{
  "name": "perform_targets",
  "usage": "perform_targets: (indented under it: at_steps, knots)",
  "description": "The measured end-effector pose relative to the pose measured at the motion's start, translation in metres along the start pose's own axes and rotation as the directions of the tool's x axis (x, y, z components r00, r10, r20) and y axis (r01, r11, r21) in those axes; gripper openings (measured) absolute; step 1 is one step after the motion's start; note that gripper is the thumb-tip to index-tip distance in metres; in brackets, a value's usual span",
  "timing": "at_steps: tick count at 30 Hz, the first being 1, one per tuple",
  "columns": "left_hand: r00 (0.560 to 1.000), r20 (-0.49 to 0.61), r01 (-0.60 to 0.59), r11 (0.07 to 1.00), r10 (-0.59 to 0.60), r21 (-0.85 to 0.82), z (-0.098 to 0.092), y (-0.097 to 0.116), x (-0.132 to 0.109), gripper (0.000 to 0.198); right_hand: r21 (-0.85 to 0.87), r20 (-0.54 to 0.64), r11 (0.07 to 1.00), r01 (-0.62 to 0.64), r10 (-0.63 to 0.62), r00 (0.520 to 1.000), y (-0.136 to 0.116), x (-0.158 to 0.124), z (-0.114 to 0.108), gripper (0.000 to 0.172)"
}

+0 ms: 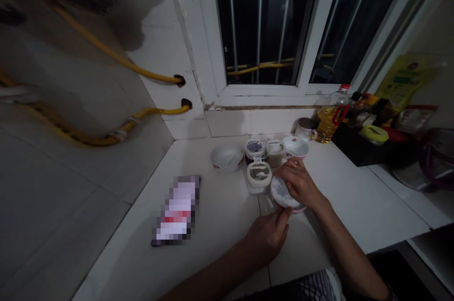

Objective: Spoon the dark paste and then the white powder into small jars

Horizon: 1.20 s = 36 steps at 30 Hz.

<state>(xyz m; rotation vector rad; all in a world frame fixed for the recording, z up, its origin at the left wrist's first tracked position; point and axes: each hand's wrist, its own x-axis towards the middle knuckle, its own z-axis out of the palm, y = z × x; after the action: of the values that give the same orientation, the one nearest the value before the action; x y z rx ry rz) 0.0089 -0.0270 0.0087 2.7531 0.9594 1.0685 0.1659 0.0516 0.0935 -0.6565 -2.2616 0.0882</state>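
A small round bowl (283, 193) with white powder inside sits on the white counter (220, 225), just in front of a white lidded container (258, 176). My right hand (300, 182) curls over the bowl's far right rim and grips it. My left hand (269, 234) is closed at the bowl's near edge, fingertips pinched against the rim; what the fingers hold, if anything, is hidden.
Behind stand an open white bowl (227, 156), two small jars (256, 150), a red-trimmed bowl (295, 146), a cup (305, 128) and an oil bottle (329, 119). A flat packet (177, 210) lies at left. A dark tray with bottles (362, 147) is right. Yellow hoses (117, 133) cross the wall.
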Motion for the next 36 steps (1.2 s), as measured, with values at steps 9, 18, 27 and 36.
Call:
perform_targets:
  at_steps: [9, 18, 27, 36]
  knots:
    - [1.000, 0.012, 0.009, 1.000, -0.008, -0.029, 0.000, -0.001, -0.001, 0.037, 0.175, -0.162, 0.856, -0.486, 0.512, 0.844, 0.029, -0.017, -0.031, 0.018]
    - [1.000, 0.019, 0.022, 0.999, -0.022, -0.032, -0.001, 0.000, 0.000, 0.035, 0.279, 0.251, 0.697, -0.661, 0.611, 0.751, 0.026, -0.008, -0.013, 0.016]
    - [1.000, 0.028, 0.011, 0.999, -0.010, -0.035, -0.003, 0.000, 0.000, 0.036, 0.547, 0.164, 0.421, -0.723, 0.794, 0.586, 0.039, -0.008, -0.029, 0.011]
    - [0.999, 0.043, 0.024, 0.999, -0.022, -0.033, -0.001, -0.001, -0.001, 0.038, 0.635, 0.193, 0.278, -0.720, 0.846, 0.497, 0.042, -0.008, -0.031, 0.010]
